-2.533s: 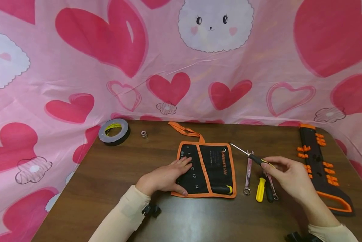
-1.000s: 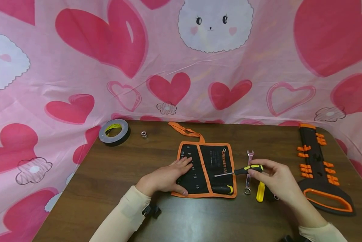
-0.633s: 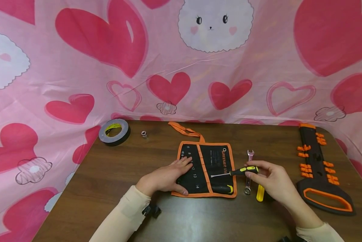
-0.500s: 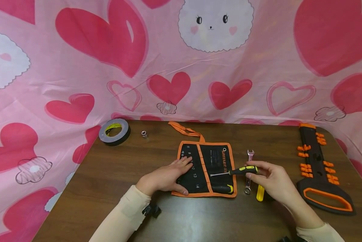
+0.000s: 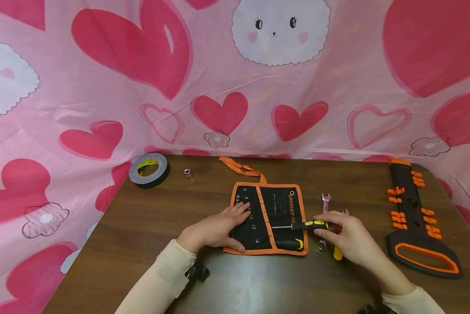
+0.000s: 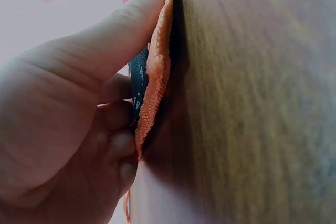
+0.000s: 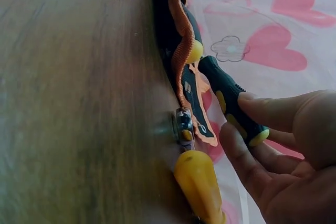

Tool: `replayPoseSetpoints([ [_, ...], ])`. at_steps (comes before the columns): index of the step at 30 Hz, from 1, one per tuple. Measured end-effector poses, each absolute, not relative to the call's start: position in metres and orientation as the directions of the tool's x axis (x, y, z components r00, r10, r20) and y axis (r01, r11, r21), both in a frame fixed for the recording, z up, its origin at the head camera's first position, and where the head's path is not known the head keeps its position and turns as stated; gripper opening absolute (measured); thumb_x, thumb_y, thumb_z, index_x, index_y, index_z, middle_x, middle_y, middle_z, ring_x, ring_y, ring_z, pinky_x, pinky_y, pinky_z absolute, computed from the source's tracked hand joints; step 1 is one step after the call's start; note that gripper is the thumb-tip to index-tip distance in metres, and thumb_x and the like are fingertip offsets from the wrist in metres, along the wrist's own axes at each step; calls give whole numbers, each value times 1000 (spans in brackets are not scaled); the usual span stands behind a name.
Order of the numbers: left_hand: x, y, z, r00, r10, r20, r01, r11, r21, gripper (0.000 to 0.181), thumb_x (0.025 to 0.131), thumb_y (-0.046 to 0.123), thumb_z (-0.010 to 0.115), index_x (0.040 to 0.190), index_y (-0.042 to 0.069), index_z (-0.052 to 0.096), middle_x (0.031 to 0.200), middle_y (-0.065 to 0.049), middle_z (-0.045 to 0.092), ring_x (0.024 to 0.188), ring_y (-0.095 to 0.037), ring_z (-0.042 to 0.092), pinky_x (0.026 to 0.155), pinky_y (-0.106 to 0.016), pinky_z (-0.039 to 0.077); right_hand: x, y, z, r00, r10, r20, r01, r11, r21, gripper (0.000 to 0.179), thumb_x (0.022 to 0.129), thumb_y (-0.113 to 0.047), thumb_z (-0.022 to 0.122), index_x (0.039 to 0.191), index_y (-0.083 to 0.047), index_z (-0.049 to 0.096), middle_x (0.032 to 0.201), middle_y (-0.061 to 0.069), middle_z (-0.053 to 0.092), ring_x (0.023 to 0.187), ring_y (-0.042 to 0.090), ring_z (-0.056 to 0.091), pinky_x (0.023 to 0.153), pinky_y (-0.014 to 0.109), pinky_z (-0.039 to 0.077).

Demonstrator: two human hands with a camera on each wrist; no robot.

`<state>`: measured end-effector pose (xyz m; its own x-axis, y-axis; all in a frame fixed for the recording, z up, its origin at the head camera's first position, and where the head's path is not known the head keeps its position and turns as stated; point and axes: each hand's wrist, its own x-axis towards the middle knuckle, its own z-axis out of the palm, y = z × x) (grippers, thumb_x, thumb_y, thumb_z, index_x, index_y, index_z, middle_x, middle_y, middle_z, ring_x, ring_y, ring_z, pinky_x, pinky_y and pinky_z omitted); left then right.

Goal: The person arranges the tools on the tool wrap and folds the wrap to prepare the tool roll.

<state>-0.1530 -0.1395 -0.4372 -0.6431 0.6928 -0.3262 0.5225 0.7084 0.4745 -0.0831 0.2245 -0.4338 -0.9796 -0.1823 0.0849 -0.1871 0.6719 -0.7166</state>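
Observation:
My left hand [image 5: 217,226] rests with fingers spread on the numbered left half of a black tool pouch [image 5: 280,205] with orange trim. In the left wrist view its thumb presses on the pouch [image 6: 157,61] by the orange edge. The thumb and fingers of my right hand [image 5: 350,237] pinch the butt end of a black-and-yellow screwdriver [image 5: 311,225]. Its shaft points left above the pouch's right half, tip near the orange middle strip. Another black handle with a yellow end [image 5: 291,244] lies in the pouch along the bottom. The right wrist view shows the held screwdriver [image 7: 228,98] close up.
Right of the pouch lie a combination wrench [image 5: 325,201] and a yellow-handled tool [image 5: 338,254], both partly behind my right hand. Farther right is a black-and-orange rack [image 5: 409,213] with clips. A tape roll [image 5: 162,172], a small metal socket [image 5: 187,173] and an orange strap [image 5: 239,168] lie toward the back.
My right hand has carried the screwdriver left over the pouch, and its shaft has swung from pointing up-left to nearly level. The left hand has stayed in place.

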Motion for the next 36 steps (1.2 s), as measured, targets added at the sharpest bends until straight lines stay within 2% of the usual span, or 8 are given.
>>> replayPoseSetpoints([
  [3, -153, -140, -437, -645, 689, -331, 515, 711, 478, 103, 92, 48, 85, 171, 12, 31, 184, -2, 14, 171, -27, 9, 136, -50, 23, -83, 222, -434, -974, -192, 120, -222, 707, -672, 30, 88, -7, 88, 117, -7, 83, 101, 3, 74, 71, 3, 50, 58, 23, 43],
  [6, -152, -140, -436, -647, 686, -334, 511, 714, 479, 102, 92, 48, 85, 171, 13, 31, 184, -1, 14, 171, -27, 9, 136, -51, 23, -83, 220, -433, -970, -199, 137, -240, 727, -643, 29, 87, -8, 89, 116, -9, 83, 102, 2, 76, 73, 3, 50, 60, 23, 41],
  [14, -151, -140, -434, -651, 682, -335, 505, 718, 479, 102, 92, 48, 85, 171, 13, 31, 184, -1, 14, 171, -27, 9, 136, -51, 23, -86, 213, -435, -953, -238, 187, -303, 741, -599, 27, 84, -7, 91, 111, -10, 84, 106, 1, 79, 86, 7, 63, 71, 25, 49],
  [18, -151, -140, -435, -649, 683, -336, 504, 716, 483, 102, 92, 48, 84, 172, 13, 30, 184, 0, 13, 171, -26, 8, 136, -51, 23, -86, 209, -438, -946, -252, 203, -324, 729, -603, 27, 83, -10, 93, 109, -12, 85, 103, -3, 79, 88, 6, 64, 73, 26, 51],
  [28, -151, -141, -435, -644, 689, -333, 505, 709, 491, 102, 93, 47, 84, 172, 13, 30, 184, -1, 12, 171, -26, 8, 136, -51, 23, -88, 199, -435, -959, -262, 107, -267, 717, -644, 25, 89, -13, 89, 113, -9, 85, 105, -2, 76, 76, -1, 52, 61, 22, 45],
  [36, -150, -141, -434, -642, 688, -338, 508, 712, 485, 102, 93, 47, 84, 172, 14, 28, 184, 1, 11, 171, -25, 7, 136, -50, 23, -90, 193, -435, -954, -295, 44, -250, 709, -659, 26, 91, -16, 87, 116, -8, 84, 104, -2, 74, 75, 2, 50, 62, 23, 43],
])
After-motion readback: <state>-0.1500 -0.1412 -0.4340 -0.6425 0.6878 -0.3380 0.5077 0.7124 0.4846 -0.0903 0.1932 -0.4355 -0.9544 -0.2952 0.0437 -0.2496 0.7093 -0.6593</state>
